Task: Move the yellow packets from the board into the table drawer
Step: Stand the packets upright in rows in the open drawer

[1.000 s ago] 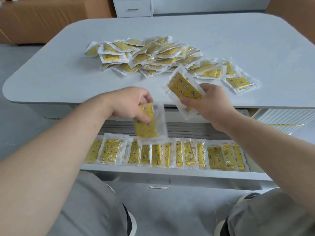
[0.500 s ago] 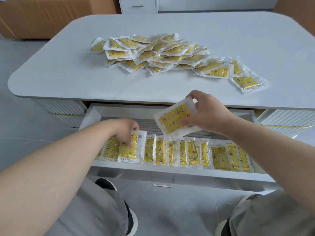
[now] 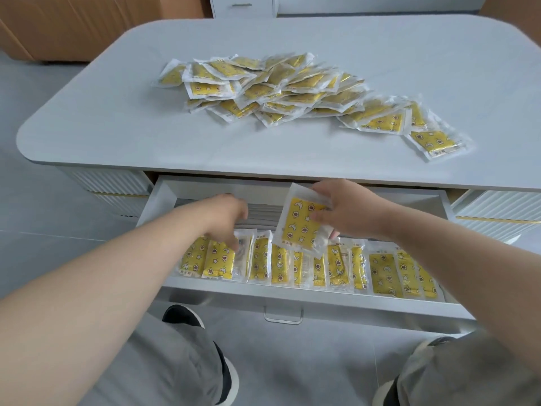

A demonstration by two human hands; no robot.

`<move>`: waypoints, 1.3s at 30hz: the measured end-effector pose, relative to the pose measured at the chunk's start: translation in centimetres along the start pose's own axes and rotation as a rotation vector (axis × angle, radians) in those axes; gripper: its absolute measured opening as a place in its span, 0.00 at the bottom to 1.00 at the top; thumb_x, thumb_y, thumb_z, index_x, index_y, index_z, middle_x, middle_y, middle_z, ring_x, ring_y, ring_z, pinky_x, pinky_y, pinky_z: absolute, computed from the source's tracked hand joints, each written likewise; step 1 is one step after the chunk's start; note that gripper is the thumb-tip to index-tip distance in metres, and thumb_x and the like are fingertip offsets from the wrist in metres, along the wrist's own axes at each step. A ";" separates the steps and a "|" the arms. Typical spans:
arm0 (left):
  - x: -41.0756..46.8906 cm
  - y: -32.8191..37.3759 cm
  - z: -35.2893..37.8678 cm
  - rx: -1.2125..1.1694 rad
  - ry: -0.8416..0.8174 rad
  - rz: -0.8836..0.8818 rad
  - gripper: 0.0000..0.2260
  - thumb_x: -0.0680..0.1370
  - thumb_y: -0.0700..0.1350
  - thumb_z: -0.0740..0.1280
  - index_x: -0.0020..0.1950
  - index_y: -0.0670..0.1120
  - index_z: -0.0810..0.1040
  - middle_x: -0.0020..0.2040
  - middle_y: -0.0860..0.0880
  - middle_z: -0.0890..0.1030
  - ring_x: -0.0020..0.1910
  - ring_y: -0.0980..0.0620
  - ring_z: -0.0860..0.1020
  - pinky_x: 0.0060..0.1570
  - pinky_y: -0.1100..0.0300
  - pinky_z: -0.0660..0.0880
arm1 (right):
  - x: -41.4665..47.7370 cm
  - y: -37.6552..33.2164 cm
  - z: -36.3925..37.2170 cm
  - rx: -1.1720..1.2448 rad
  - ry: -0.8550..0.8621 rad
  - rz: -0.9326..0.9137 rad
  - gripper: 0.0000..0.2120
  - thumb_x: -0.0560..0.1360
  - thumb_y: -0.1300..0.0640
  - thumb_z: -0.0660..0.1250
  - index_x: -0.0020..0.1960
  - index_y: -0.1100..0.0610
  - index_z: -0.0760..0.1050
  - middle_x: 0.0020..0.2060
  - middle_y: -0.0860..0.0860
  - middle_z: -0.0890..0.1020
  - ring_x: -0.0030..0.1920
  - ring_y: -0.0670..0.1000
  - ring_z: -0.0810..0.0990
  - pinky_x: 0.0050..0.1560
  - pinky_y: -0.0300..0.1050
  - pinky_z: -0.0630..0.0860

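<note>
The right hand (image 3: 351, 213) pinches one yellow packet (image 3: 301, 227) by its edge, fingers curled round it, just above the row of packets (image 3: 336, 266) standing in the open drawer (image 3: 292, 295). The left hand (image 3: 225, 218) reaches down, and its fingertips touch the row's left end. I cannot tell whether they grip anything. Beyond both hands, a pile of packets (image 3: 278, 89) lies on the table (image 3: 117, 127).

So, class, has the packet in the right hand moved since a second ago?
Yes. The packet went down, from across the table edge to over the drawer.
</note>
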State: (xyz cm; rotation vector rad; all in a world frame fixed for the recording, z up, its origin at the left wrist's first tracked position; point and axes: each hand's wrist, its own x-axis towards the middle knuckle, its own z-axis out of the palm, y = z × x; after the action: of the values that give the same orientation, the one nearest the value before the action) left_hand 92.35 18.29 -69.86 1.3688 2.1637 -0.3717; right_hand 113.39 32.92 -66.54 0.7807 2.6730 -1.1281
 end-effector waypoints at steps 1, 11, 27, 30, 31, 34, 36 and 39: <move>-0.3 0.7 -0.6 -0.123 0.005 0.052 0.31 0.69 0.52 0.80 0.69 0.51 0.73 0.65 0.52 0.76 0.60 0.50 0.77 0.59 0.57 0.75 | 0.1 0.0 0.2 -0.013 -0.014 -0.006 0.06 0.81 0.58 0.67 0.58 0.55 0.77 0.48 0.50 0.86 0.33 0.46 0.86 0.46 0.52 0.83; -1.0 3.4 -1.1 -0.751 0.000 0.055 0.13 0.71 0.39 0.79 0.52 0.43 0.82 0.47 0.44 0.86 0.45 0.44 0.84 0.43 0.55 0.81 | 0.6 -0.4 1.3 0.137 0.095 0.039 0.11 0.77 0.54 0.73 0.57 0.52 0.75 0.39 0.51 0.85 0.34 0.49 0.86 0.40 0.49 0.84; 0.6 0.6 3.8 -0.227 -0.028 -0.172 0.33 0.70 0.58 0.78 0.67 0.43 0.70 0.37 0.49 0.86 0.34 0.52 0.85 0.44 0.53 0.83 | 0.8 0.4 1.0 -0.013 0.095 0.017 0.08 0.79 0.52 0.69 0.57 0.51 0.76 0.44 0.46 0.83 0.41 0.47 0.84 0.36 0.38 0.73; 0.3 1.1 3.7 -0.061 0.006 -0.183 0.39 0.69 0.63 0.77 0.72 0.46 0.66 0.49 0.49 0.85 0.42 0.51 0.85 0.47 0.52 0.82 | 0.8 0.4 0.8 -0.012 0.106 0.016 0.07 0.79 0.52 0.69 0.56 0.50 0.77 0.44 0.46 0.83 0.41 0.48 0.84 0.38 0.38 0.75; 0.2 1.4 3.4 -0.003 0.018 -0.182 0.41 0.69 0.64 0.76 0.73 0.46 0.65 0.56 0.49 0.83 0.50 0.49 0.84 0.50 0.52 0.81 | 0.7 0.4 0.7 -0.013 0.109 0.015 0.07 0.79 0.52 0.69 0.56 0.50 0.77 0.44 0.46 0.83 0.41 0.48 0.84 0.40 0.38 0.76; -0.2 2.6 2.2 0.133 0.012 -0.162 0.43 0.70 0.66 0.74 0.75 0.46 0.63 0.67 0.48 0.77 0.61 0.45 0.79 0.53 0.51 0.79 | 0.6 0.3 0.2 -0.036 0.140 0.006 0.06 0.79 0.52 0.69 0.55 0.50 0.77 0.44 0.46 0.83 0.42 0.47 0.83 0.43 0.39 0.77; -0.7 4.1 0.6 0.137 0.002 -0.141 0.39 0.71 0.67 0.72 0.73 0.45 0.67 0.62 0.48 0.81 0.53 0.48 0.82 0.49 0.53 0.79 | 0.5 0.0 -0.6 -0.043 0.201 -0.001 0.04 0.79 0.52 0.69 0.53 0.51 0.78 0.42 0.46 0.84 0.40 0.46 0.82 0.42 0.40 0.78; -1.6 6.6 -2.6 0.067 0.095 -0.045 0.22 0.77 0.65 0.67 0.51 0.46 0.82 0.37 0.50 0.86 0.34 0.53 0.83 0.44 0.56 0.80 | 0.1 -0.7 -2.0 -0.027 0.335 0.003 0.03 0.78 0.51 0.69 0.48 0.50 0.79 0.36 0.46 0.83 0.37 0.46 0.81 0.39 0.43 0.78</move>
State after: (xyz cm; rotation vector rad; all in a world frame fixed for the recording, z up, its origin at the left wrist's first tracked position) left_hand 97.97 21.35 -66.45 1.4022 2.2810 -0.4070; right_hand 113.07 33.94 -64.68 1.0520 2.9449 -1.0376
